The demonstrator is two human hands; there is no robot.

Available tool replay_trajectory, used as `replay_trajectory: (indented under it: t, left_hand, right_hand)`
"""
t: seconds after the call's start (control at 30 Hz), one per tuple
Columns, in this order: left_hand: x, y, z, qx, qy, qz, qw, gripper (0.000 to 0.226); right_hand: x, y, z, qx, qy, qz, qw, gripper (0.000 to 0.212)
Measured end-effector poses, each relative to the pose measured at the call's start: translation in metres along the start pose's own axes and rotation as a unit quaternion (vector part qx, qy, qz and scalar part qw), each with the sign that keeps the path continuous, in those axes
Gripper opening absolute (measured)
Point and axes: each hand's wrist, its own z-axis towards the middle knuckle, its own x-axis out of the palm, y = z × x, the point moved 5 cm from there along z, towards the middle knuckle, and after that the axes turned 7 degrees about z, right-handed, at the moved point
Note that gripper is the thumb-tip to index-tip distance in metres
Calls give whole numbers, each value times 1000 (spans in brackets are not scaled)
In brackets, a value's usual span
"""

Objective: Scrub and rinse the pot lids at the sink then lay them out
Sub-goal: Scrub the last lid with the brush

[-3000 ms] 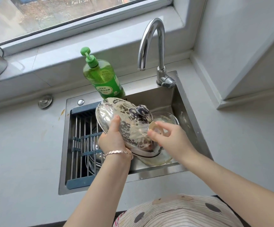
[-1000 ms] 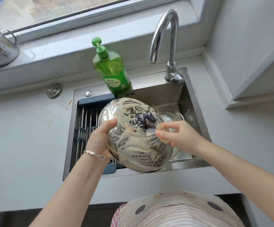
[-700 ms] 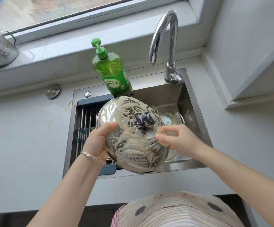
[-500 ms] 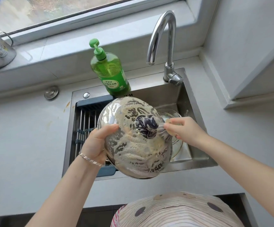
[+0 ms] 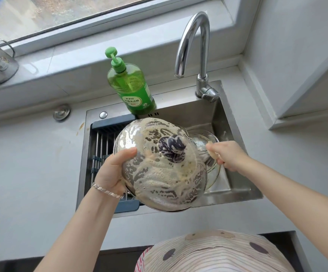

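Right hand [image 5: 227,155] has slid its brush [image 5: 210,159] off the knob [image 5: 172,149] to the right rim of the sudsy glass lid [image 5: 163,173], held tilted over the near side of the sink [image 5: 190,113]; the left hand [image 5: 113,171] has its grip curled round the lid's left edge, thumb on top, and the right grip is closed on the brush handle. I'd work rim and knob base, keeping the slippery lid over the sink. Bristles sit mostly behind the lid; a second glass lid [image 5: 202,137] beyond is partly hidden.
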Motion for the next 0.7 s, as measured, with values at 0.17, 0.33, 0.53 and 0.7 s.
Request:
replay_trajectory:
  t: [0.17,0.33,0.53,0.7]
  left_hand:
    - [-5,-8,0,52,-118,-93,987,50]
    - [-5,-10,4,83,-164,-100,978,19]
    - [4,-8,1,73,-152,-25,985,35]
    - [17,-10,3,88,-194,76,974,20]
  right_hand:
    - [18,-16,-24,15,53,115,992,17]
    - [29,-11,-40,-7,61,163,985,32]
    - [19,-6,-25,23,-21,137,990,16]
    - [42,10,-51,-90,88,-33,992,24]
